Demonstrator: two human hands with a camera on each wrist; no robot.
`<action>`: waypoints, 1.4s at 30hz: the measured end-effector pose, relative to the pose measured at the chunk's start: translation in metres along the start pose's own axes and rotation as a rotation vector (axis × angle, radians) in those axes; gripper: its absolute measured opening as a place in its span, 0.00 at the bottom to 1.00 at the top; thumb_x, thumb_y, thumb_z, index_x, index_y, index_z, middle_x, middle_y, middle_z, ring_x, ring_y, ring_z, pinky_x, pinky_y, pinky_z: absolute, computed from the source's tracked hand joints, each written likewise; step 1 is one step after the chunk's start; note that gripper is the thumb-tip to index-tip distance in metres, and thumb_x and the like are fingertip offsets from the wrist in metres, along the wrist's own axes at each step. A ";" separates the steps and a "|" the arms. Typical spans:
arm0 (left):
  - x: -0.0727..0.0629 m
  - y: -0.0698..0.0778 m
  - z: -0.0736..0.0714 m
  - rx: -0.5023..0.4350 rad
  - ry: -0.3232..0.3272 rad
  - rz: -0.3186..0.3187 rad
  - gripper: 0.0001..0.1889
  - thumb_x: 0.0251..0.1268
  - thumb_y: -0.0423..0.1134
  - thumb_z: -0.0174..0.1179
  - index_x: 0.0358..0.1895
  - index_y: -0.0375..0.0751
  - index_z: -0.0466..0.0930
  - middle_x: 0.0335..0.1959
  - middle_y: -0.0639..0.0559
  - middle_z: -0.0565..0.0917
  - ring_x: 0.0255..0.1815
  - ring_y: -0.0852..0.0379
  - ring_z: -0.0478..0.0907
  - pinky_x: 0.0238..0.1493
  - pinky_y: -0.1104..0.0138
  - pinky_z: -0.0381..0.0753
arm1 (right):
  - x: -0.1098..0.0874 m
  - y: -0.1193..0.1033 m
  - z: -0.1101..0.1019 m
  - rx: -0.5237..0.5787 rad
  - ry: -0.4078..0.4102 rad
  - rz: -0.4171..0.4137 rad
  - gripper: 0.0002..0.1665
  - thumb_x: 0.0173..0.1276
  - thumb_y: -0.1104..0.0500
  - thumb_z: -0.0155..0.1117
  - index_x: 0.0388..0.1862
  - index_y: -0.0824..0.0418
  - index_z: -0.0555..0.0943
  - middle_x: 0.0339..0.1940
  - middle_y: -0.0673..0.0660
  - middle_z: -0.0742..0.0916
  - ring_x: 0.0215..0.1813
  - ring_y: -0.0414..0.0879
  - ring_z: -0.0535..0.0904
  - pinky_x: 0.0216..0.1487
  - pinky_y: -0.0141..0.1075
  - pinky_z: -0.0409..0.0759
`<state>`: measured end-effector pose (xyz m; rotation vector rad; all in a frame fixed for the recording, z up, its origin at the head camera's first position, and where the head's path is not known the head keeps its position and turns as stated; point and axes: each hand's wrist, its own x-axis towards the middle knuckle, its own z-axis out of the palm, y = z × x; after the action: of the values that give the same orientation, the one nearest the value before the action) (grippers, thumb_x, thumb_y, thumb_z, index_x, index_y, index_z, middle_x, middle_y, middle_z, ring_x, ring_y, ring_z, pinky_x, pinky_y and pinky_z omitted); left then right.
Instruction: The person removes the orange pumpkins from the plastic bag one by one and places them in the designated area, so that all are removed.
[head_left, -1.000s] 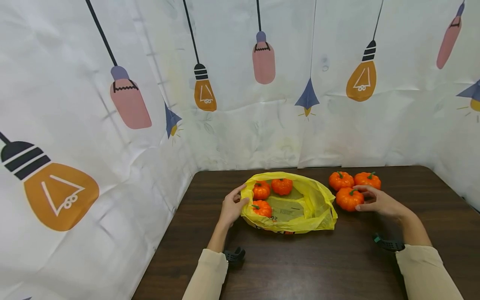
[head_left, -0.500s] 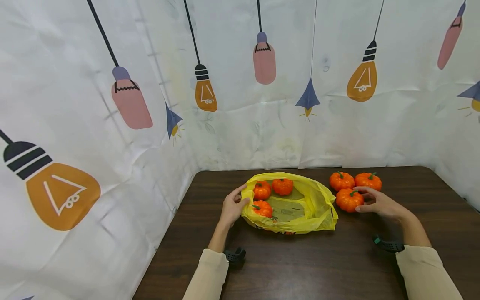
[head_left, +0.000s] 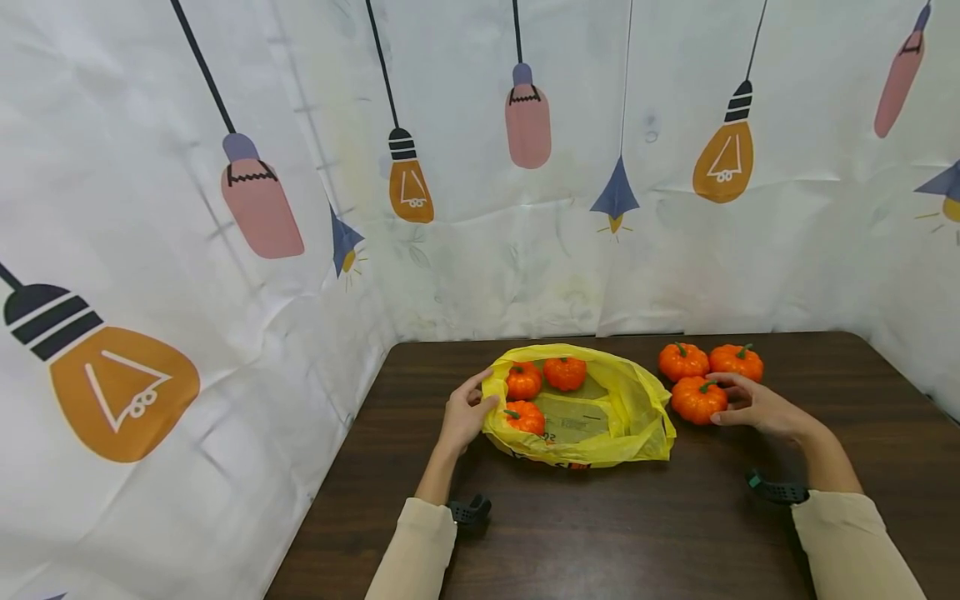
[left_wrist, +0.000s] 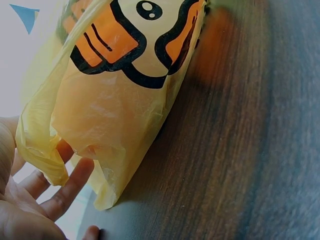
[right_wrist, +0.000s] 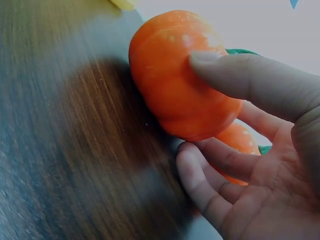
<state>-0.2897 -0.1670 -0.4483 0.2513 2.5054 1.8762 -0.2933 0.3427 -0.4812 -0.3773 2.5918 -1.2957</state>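
Note:
A yellow plastic bag [head_left: 637,417] lies on its side on the table with its mouth spread, three small toy pumpkins [head_left: 564,373] inside it. My left hand [head_left: 461,415] holds the bag's left rim; in the left wrist view the thin plastic [left_wrist: 42,145] passes between thumb and fingers. Right of the bag, my right hand [head_left: 761,408] grips a toy pumpkin [head_left: 697,400], orange with a green stem. Close up, the thumb [right_wrist: 225,70] presses its side while the other fingers reach round underneath and behind, partly hidden.
Two more toy pumpkins, one on the left [head_left: 682,362] and one on the right [head_left: 735,360], sit behind the gripped one. The dark wood table [head_left: 600,533] ends at a white cloth backdrop [head_left: 480,267] with printed lamps. A black band [head_left: 780,490] circles the right wrist.

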 end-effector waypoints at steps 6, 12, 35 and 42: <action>0.000 0.000 0.000 -0.006 0.002 0.002 0.29 0.73 0.32 0.61 0.76 0.42 0.70 0.44 0.32 0.87 0.31 0.56 0.81 0.31 0.67 0.80 | -0.005 -0.008 -0.006 -0.030 -0.008 -0.004 0.48 0.72 0.54 0.68 0.80 0.70 0.54 0.70 0.81 0.67 0.63 0.70 0.76 0.56 0.55 0.81; 0.000 0.001 0.000 -0.004 0.001 0.006 0.29 0.73 0.32 0.61 0.75 0.42 0.70 0.44 0.32 0.87 0.30 0.56 0.80 0.30 0.67 0.79 | -0.014 -0.029 -0.016 -0.026 0.018 -0.001 0.47 0.75 0.54 0.65 0.80 0.71 0.51 0.71 0.80 0.67 0.65 0.75 0.73 0.57 0.59 0.79; 0.000 0.001 0.000 -0.001 0.007 -0.007 0.29 0.73 0.32 0.61 0.75 0.43 0.70 0.44 0.32 0.87 0.31 0.56 0.80 0.31 0.68 0.80 | -0.017 -0.134 0.014 0.107 0.263 -0.339 0.36 0.75 0.62 0.64 0.78 0.53 0.65 0.63 0.46 0.78 0.57 0.37 0.78 0.47 0.29 0.82; 0.000 0.002 0.001 -0.002 0.008 -0.003 0.29 0.73 0.32 0.61 0.75 0.42 0.70 0.44 0.32 0.88 0.30 0.56 0.80 0.31 0.67 0.80 | 0.008 -0.143 0.053 0.186 0.184 -0.417 0.36 0.74 0.64 0.64 0.78 0.58 0.64 0.62 0.61 0.78 0.57 0.53 0.79 0.52 0.30 0.83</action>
<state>-0.2897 -0.1658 -0.4466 0.2404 2.5067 1.8826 -0.2659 0.2174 -0.3977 -0.8340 2.5952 -1.7661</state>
